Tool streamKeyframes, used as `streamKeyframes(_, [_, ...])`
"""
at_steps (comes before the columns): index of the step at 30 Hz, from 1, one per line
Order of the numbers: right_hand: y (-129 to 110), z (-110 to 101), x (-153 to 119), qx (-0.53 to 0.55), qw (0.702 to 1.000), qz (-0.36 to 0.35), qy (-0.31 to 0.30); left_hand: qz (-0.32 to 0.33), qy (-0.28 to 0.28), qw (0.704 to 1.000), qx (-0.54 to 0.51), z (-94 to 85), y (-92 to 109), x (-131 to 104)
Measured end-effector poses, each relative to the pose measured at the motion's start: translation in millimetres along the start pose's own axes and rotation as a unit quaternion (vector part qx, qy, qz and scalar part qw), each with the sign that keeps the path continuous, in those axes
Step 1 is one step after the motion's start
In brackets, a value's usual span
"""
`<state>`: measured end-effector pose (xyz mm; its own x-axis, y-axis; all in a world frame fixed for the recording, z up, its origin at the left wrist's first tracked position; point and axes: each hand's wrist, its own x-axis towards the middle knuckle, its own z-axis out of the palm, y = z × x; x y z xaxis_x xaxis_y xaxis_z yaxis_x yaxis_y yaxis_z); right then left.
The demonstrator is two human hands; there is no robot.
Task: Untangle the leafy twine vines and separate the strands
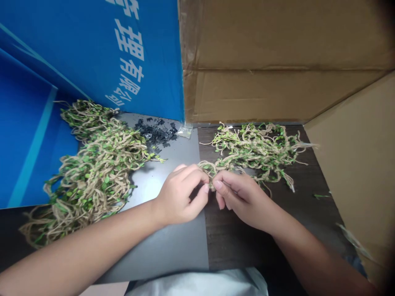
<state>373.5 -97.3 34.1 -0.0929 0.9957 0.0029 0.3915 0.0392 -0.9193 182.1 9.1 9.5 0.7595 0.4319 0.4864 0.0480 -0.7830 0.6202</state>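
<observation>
Both hands meet near the middle of the table, pinching a length of braided twine with green leaves (210, 167). My left hand (184, 192) has thumb and forefinger closed on it from the left. From the right, my right hand (239, 192) pinches the same braid, its thumb against the forefinger. The fingertips hide the exact spot they grip. Just beyond my right hand lies a pile of leafy twine braids (256, 150). A larger heap of leafy twine (98, 168) spreads to the left, beside my left forearm.
Black flakes (157, 130) lie scattered at the back of the grey surface (173, 250). Dark wood-patterned tabletop (247, 250) is on the right. A blue panel with white characters (148, 53) and a brown cardboard wall (277, 41) close off the back. A green sprig (321, 196) lies far right.
</observation>
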Motion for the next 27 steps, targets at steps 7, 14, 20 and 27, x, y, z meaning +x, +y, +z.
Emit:
streamKeyframes(7, [2.9, 1.8, -0.5, -0.020, 1.000, -0.004, -0.004, 0.000, 0.000, 1.000, -0.018, 1.4, -2.2, -0.9])
streamKeyframes(14, [3.3, -2.5, 2.7, -0.254, 0.946, -0.172, 0.100, 0.003, 0.001, 1.000, 0.020, 2.1, -2.2, 1.7])
streamKeyframes(20, [0.1, -8.1, 4.2, -0.341, 0.905, -0.240, 0.081, 0.026, -0.004, 0.997, 0.074, 3.2, -3.7, 2.9])
streamKeyframes(27, [-3.4, -7.0, 4.0, -0.374, 0.894, -0.240, 0.059, 0.026, -0.027, 0.995, 0.094, 4.6, -4.4, 2.8])
